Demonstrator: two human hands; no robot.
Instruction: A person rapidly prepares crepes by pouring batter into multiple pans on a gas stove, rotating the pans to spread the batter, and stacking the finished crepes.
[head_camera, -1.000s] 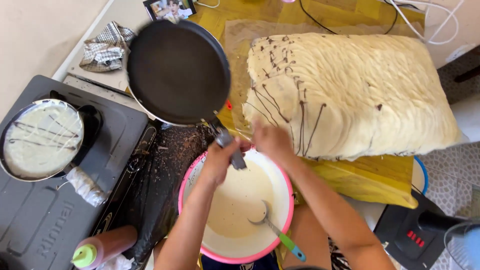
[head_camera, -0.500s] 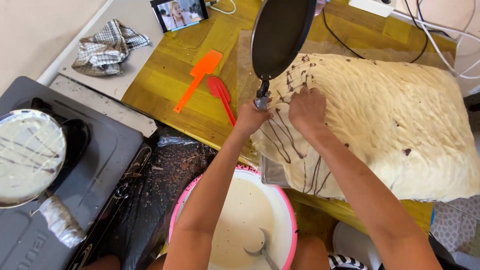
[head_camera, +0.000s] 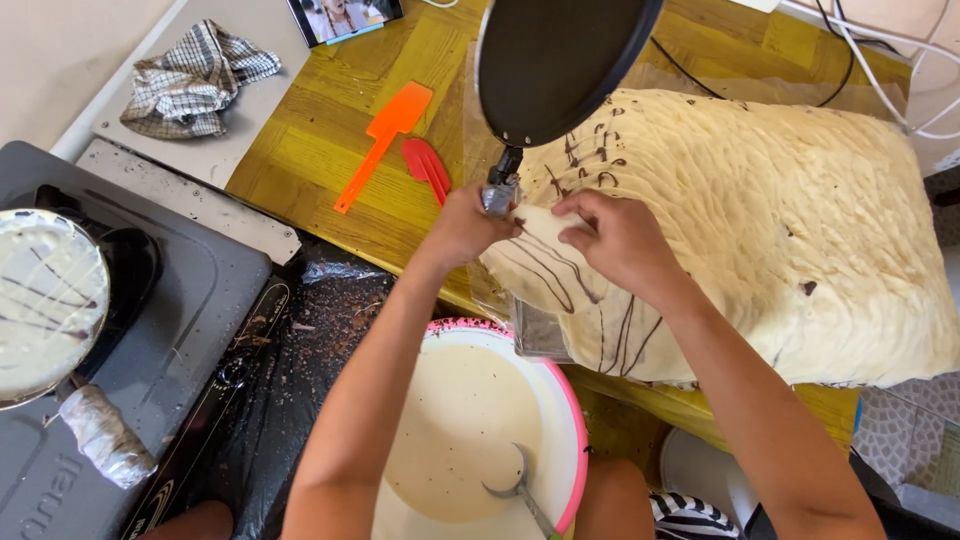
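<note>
Nearest is the pink bowl (head_camera: 570, 400) of batter. Above it, the left hand (head_camera: 462, 228) is clenched on the handle of the black pan (head_camera: 560, 60), now tipped up more steeply than before. The right hand (head_camera: 620, 240) has come to pinch a thin crepe (head_camera: 540, 265) at the edge of the big pile (head_camera: 760, 220), so the crepe seems just released from the pan.

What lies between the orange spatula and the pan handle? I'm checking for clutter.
In the head view, a red spatula lies between the orange spatula and the pan handle.
</note>
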